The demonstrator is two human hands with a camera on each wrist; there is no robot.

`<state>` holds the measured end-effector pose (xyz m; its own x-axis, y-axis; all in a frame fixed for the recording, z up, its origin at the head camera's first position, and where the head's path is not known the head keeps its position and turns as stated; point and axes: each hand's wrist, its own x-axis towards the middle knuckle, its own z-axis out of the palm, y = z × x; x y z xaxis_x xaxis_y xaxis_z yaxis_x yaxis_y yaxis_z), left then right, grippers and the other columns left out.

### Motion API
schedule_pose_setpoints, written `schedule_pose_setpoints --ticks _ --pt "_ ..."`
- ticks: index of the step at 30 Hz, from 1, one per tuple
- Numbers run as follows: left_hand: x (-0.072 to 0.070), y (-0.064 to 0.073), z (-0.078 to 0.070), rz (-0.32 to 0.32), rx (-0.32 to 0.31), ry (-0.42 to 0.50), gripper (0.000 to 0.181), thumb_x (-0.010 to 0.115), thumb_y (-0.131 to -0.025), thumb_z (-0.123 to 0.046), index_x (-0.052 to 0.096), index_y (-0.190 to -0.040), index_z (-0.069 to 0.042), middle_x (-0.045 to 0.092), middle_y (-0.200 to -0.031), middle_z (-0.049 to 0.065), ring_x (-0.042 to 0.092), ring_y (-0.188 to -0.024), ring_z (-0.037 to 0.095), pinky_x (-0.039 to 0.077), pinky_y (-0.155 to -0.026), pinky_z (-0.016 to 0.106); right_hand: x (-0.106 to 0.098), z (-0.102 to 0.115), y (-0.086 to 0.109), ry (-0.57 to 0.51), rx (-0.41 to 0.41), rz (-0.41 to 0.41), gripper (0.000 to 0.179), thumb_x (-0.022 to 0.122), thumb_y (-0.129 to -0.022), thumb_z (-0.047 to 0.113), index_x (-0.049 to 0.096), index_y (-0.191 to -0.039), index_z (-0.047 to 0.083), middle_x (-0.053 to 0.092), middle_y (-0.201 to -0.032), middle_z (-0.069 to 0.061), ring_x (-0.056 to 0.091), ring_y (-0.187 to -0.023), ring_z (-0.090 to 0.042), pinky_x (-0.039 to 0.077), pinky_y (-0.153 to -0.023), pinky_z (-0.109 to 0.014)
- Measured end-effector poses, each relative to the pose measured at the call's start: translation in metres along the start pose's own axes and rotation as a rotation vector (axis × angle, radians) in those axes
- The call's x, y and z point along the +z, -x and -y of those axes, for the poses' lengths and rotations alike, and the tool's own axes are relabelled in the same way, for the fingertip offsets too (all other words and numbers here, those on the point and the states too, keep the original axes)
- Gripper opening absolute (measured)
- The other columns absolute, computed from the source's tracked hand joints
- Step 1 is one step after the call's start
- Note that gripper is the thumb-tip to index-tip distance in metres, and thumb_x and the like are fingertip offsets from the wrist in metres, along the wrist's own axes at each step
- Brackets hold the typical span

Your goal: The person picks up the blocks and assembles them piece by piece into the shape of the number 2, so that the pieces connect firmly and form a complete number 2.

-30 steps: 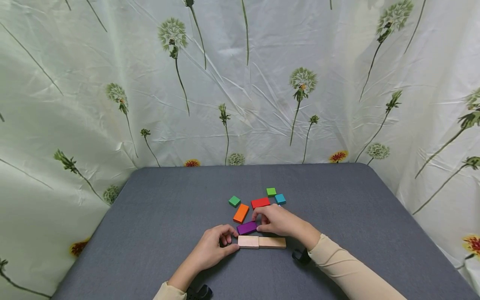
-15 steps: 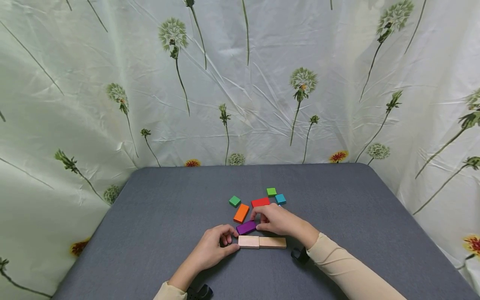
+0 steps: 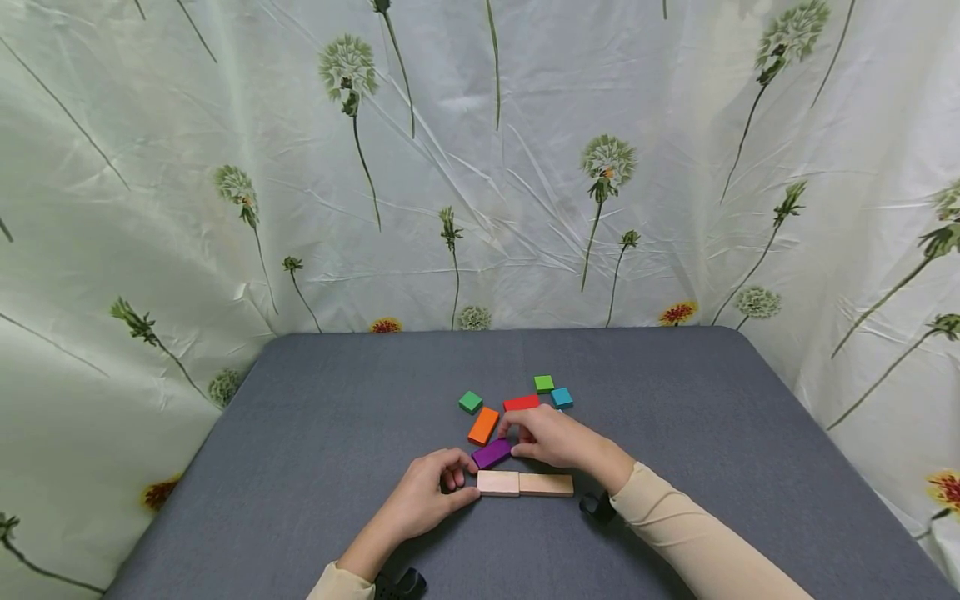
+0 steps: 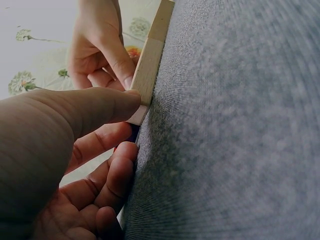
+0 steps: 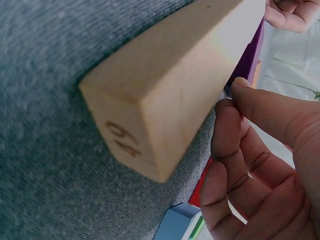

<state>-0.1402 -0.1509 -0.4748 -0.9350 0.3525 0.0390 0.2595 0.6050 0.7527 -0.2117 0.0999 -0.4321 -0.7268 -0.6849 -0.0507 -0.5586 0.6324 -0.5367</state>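
Two plain wooden blocks lie end to end on the table, the left wooden block (image 3: 498, 483) meeting the right wooden block (image 3: 546, 485). My left hand (image 3: 431, 493) holds the left one at its outer end, with the thumb (image 4: 131, 102) against the wood and the index finger by the left corner of a purple block (image 3: 492, 454). That purple block lies slanted just behind the wooden pair. My right hand (image 3: 551, 437) pinches its right end between thumb (image 5: 265, 105) and fingers. A brown number marks the end (image 5: 122, 140) of the right wooden block.
Behind the purple block lie an orange block (image 3: 483, 426), a red block (image 3: 521, 403) partly covered by my right hand, a dark green block (image 3: 470, 402), a light green block (image 3: 543, 384) and a blue block (image 3: 562, 397). A flowered curtain (image 3: 517, 192) hangs past the table's far edge.
My right hand has shifted slightly left and away, and the purple block's right end has swung a little farther from the wooden blocks. My left hand and the wooden pair stay put.
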Motion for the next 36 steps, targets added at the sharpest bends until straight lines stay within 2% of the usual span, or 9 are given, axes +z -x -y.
schedule_pose_setpoints --ticks 20,28,36 --pt "0.0002 0.0 0.0005 0.007 -0.008 0.007 0.021 0.088 -0.09 -0.021 0.073 -0.105 -0.019 0.059 -0.085 -0.005 0.053 -0.077 0.008 0.042 -0.069 0.025 -0.0004 -0.0031 -0.006 0.024 -0.019 -0.001 0.022 0.077 -0.098 0.005 0.072 -0.118 0.013 0.062 -0.078 0.004 0.05 -0.067 -0.004 0.045 -0.065 -0.023" --pt "0.0001 -0.0005 0.0012 0.001 0.008 0.0 0.021 0.088 -0.09 -0.021 0.074 -0.105 -0.019 0.059 -0.085 -0.006 0.053 -0.077 0.007 0.042 -0.069 0.025 -0.0014 -0.0063 -0.008 0.022 -0.041 0.0 0.022 0.077 -0.098 0.004 0.072 -0.118 0.013 0.064 -0.079 0.003 0.051 -0.069 -0.004 0.047 -0.067 -0.024" --pt "0.0002 -0.0006 0.0016 0.0 0.014 0.001 0.022 0.088 -0.091 -0.021 0.073 -0.106 -0.019 0.059 -0.086 -0.006 0.053 -0.077 0.006 0.042 -0.069 0.024 -0.0021 -0.0053 -0.009 0.01 -0.028 0.006 0.022 0.076 -0.098 0.004 0.073 -0.118 0.013 0.066 -0.083 0.001 0.053 -0.07 -0.005 0.047 -0.068 -0.024"
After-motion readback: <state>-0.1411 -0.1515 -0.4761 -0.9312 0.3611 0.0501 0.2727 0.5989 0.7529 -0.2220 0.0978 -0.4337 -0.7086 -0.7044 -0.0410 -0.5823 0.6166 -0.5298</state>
